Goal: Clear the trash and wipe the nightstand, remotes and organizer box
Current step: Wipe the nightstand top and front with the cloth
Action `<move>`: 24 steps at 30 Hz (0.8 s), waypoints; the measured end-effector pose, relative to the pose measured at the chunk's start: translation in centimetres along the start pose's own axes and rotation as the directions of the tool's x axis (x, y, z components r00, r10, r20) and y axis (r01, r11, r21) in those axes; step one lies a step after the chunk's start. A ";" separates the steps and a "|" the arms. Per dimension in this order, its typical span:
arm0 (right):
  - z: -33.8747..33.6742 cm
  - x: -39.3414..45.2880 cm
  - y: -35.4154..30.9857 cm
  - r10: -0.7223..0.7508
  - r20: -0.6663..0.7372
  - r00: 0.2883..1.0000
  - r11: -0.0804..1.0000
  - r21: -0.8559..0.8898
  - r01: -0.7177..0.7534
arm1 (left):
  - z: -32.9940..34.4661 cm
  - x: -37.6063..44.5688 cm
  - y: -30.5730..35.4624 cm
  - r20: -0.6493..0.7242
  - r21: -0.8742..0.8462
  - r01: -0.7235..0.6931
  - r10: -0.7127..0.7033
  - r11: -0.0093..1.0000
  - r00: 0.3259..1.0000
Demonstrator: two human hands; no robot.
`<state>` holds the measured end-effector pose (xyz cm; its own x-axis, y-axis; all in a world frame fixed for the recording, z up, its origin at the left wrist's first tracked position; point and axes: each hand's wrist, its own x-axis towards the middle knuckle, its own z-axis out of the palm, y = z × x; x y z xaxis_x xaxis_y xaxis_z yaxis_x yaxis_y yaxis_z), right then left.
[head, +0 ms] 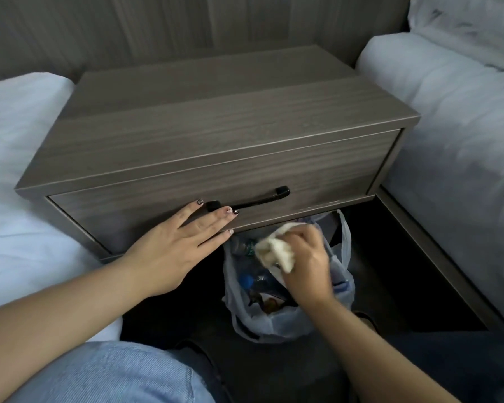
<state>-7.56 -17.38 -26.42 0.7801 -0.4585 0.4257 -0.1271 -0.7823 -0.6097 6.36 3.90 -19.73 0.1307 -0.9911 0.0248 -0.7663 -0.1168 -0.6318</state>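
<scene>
Nightstand point(216, 123): grey-brown wood grain, wall-mounted look, one drawer w/ black bar handle point(249, 200). Sits just ahead of both hands, between two white beds point(18, 158).

L hand point(176, 242): flat, fingers straight and spread, pressed against drawer front at its lower left; index tip beside handle's left end, middle fingertip overlapping the bar. Holds nothing. Painted nails visible.

R hand point(306, 263): fingers curled round a crumpled cream cloth point(275, 253), which bunches out to the left of the knuckles. Hand is blurred; cannot tell exact finger placement.

Trash bag point(285, 286): pale translucent plastic, mouth open, on dark floor directly below R hand and under nightstand's front edge. Inside: clear bottle w/ blue cap point(246, 282), second bottle w/ green label point(243, 246), other scraps too dark to ID.

Hidden/cut off: bag's far side goes under the nightstand; R hand covers bag's centre. Floor mostly black, no detail. Denim knee point(114, 373) at bottom edge, cropped.
</scene>
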 end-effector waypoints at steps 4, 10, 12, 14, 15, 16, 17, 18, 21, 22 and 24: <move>-4.3 3.5 1.8 0.364 -0.375 0.853 0.930 0.095 -0.355 | -0.3 0.0 0.2 0.055 0.004 0.006 -0.006 1.000 0.998; -1.4 3.3 0.0 0.133 -0.012 0.991 0.991 -0.023 -0.133 | -0.9 0.0 -0.2 0.055 0.030 -0.021 0.019 0.999 0.998; -2.0 1.4 -1.4 -0.041 0.054 0.998 0.998 0.043 0.039 | -1.6 0.1 -0.3 -0.047 -0.045 -0.038 0.036 0.998 0.998; -4.4 1.4 -2.6 -0.019 -0.133 0.991 0.995 0.090 0.031 | -2.8 0.1 -0.4 -0.169 -0.143 -0.048 0.024 0.989 0.985; -5.9 2.2 -3.3 0.017 -0.272 0.962 0.995 0.098 0.010 | -3.7 0.2 -0.6 -0.221 -0.199 -0.035 -0.010 0.979 0.975; -7.4 3.5 -3.9 0.052 -0.407 0.912 0.995 0.099 -0.013 | -4.6 0.2 -0.8 -0.264 -0.253 -0.009 -0.060 0.967 0.963; -8.7 5.0 -4.3 0.091 -0.526 0.845 0.994 0.106 -0.041 | -5.5 0.3 -1.1 -0.299 -0.291 0.030 -0.121 0.956 0.947; -9.9 6.9 -4.2 0.130 -0.617 0.776 0.990 0.124 -0.068 | -6.2 0.3 -1.4 -0.327 -0.309 0.085 -0.190 0.947 0.926; -12.0 11.9 -3.8 0.167 -0.657 0.736 0.986 0.119 -0.118 | -7.1 0.4 -2.1 -0.329 -0.323 0.328 -0.430 0.888 0.841; -11.9 13.1 -3.8 0.103 -0.579 0.809 0.994 0.035 -0.102 | -7.1 0.3 -2.1 -0.289 -0.322 0.415 -0.506 0.851 0.813; -10.4 13.8 -4.7 -0.085 -0.345 0.935 0.987 -0.156 0.032 | -7.2 0.1 -2.2 -0.181 -0.318 0.534 -0.603 0.784 0.777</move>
<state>-2.60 -24.44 -10.70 0.5283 -0.5077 0.6805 -0.1961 -0.8528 -0.4840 3.50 3.61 -12.77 0.4497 -0.7115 0.5399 -0.7307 -0.6407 -0.2358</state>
